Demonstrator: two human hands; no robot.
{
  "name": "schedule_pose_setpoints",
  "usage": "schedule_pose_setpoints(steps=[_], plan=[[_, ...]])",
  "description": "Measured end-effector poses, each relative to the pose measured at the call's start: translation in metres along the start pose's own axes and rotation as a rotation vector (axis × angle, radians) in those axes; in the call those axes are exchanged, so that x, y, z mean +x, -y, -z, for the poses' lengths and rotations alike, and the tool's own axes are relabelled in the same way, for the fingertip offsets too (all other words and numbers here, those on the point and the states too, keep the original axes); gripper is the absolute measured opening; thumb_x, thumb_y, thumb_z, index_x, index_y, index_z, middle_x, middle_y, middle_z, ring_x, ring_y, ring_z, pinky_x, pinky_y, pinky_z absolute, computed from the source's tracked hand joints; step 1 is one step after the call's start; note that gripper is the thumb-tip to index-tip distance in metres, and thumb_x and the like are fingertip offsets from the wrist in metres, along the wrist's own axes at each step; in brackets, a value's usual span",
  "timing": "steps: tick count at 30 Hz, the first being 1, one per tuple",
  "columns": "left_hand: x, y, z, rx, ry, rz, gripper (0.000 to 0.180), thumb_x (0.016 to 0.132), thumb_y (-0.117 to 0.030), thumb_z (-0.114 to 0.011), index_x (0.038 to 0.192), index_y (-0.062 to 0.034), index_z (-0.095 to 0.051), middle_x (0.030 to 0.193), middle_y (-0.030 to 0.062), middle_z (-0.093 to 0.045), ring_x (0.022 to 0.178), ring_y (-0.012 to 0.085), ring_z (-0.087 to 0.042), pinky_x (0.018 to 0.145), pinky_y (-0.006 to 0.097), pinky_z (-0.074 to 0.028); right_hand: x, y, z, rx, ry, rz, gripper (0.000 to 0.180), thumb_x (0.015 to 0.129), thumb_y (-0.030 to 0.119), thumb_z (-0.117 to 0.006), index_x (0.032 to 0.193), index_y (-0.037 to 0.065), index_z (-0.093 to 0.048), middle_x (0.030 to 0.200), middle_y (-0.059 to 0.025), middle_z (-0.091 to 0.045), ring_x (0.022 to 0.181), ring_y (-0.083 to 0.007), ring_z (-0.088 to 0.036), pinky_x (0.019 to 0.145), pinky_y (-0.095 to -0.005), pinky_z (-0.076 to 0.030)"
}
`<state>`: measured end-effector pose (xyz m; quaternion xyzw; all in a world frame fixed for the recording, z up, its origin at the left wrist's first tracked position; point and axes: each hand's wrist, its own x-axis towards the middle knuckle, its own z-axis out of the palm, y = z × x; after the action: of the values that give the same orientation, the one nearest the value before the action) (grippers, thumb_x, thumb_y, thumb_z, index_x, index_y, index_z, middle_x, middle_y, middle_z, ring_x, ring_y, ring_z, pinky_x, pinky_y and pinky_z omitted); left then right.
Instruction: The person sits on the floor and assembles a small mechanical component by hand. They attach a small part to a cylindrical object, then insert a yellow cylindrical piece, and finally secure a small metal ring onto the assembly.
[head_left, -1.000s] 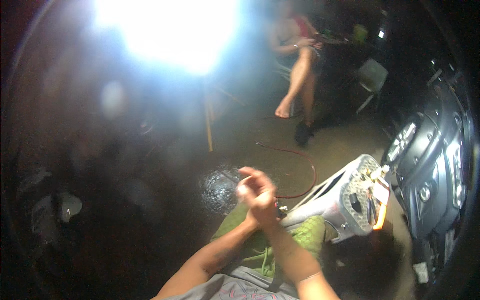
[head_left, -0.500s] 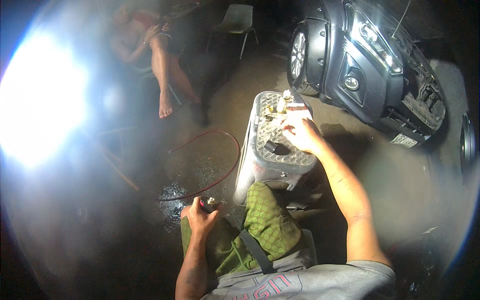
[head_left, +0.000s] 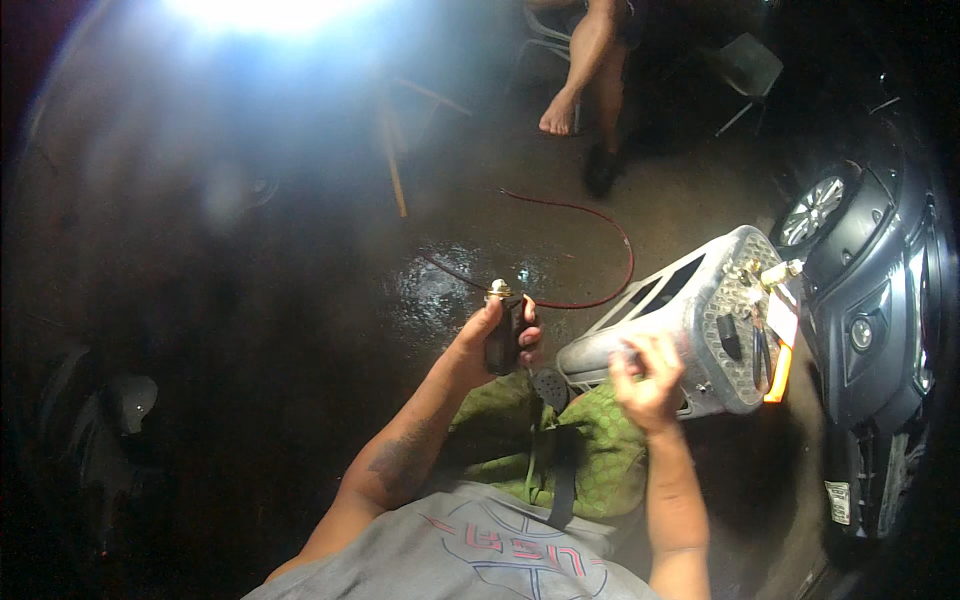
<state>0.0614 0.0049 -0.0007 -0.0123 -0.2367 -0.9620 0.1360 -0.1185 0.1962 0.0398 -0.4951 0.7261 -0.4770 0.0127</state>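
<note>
My left hand (head_left: pixel 478 338) is wrapped around a dark cylindrical piece (head_left: pixel 503 340) with a brass-coloured, pale-tipped top, held upright above my lap. My right hand (head_left: pixel 650 385) hovers over my right knee beside the grey box-shaped stool (head_left: pixel 625 345). Its fingers curl together in a pinch, slightly blurred; a small dark spot shows at the fingertips, too unclear to name. On the textured stool top lie a pale cylindrical part (head_left: pixel 780 273) with a brass end, a black cap-like piece (head_left: pixel 730 338), a dark two-legged tool (head_left: pixel 763 355) and an orange strip (head_left: pixel 780 373).
A dark car (head_left: pixel 870 320) with its front wheel stands close on the right. A red hose (head_left: pixel 628 245) curves over the wet floor ahead. Beyond it are a seated person's bare leg (head_left: pixel 588 60) and a chair (head_left: pixel 750 65). A bright lamp (head_left: pixel 270 12) glares at the top.
My right hand has drawn back from the stool top to above my knee. The left hand has risen with the dark piece. The view has swung left.
</note>
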Motion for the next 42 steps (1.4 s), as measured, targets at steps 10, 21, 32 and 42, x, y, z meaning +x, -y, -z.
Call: schedule_pose_setpoints(steps=[10, 21, 32, 42], plan=[[-0.011, -0.009, -0.025, -0.224, 0.260, -0.016, 0.069, 0.088, -0.075, -0.060, 0.107, -0.0095, -0.051, 0.084, 0.0012, -0.051, 0.068, 0.0112, -0.053, 0.059, 0.027, -0.039, -0.048, -0.058, -0.082, 0.257, 0.554, -0.646, 0.034, 0.085, 0.016, -0.079, 0.115, 0.003, -0.071, 0.088, -0.0029, -0.069, 0.071, -0.0095, -0.057, 0.067, -0.0294, -0.052], [-0.005, 0.006, -0.022, -0.098, 0.260, -0.005, 0.072, 0.081, -0.080, -0.065, 0.103, -0.0142, -0.047, 0.072, -0.0046, -0.050, 0.062, 0.0108, -0.050, 0.057, 0.028, -0.038, -0.044, -0.066, -0.085, 0.289, 0.590, -0.640, 0.034, 0.088, 0.019, -0.079, 0.117, 0.004, -0.071, 0.088, 0.0016, -0.065, 0.075, -0.0073, -0.053, 0.071, -0.0265, -0.050], [0.007, 0.023, -0.035, -0.105, 0.218, 0.013, 0.076, 0.078, -0.082, -0.067, 0.098, -0.0105, -0.048, 0.071, -0.0031, -0.050, 0.056, 0.0111, -0.051, 0.053, 0.027, -0.039, -0.041, -0.076, -0.091, 0.313, 0.576, -0.589, 0.040, 0.085, 0.024, -0.079, 0.119, 0.003, -0.071, 0.094, -0.0078, -0.072, 0.073, -0.0119, -0.060, 0.073, -0.0320, -0.054], [0.004, 0.019, -0.025, 0.005, -0.106, -0.011, 0.060, 0.091, -0.066, -0.063, 0.104, -0.0084, -0.052, 0.079, 0.0023, -0.055, 0.063, 0.0138, -0.054, 0.055, 0.030, -0.041, -0.037, -0.078, -0.091, 0.333, 0.605, -0.621, 0.041, 0.086, 0.025, -0.079, 0.119, 0.002, -0.071, 0.100, -0.0115, -0.075, 0.090, -0.0173, -0.068, 0.084, -0.0351, -0.055]])
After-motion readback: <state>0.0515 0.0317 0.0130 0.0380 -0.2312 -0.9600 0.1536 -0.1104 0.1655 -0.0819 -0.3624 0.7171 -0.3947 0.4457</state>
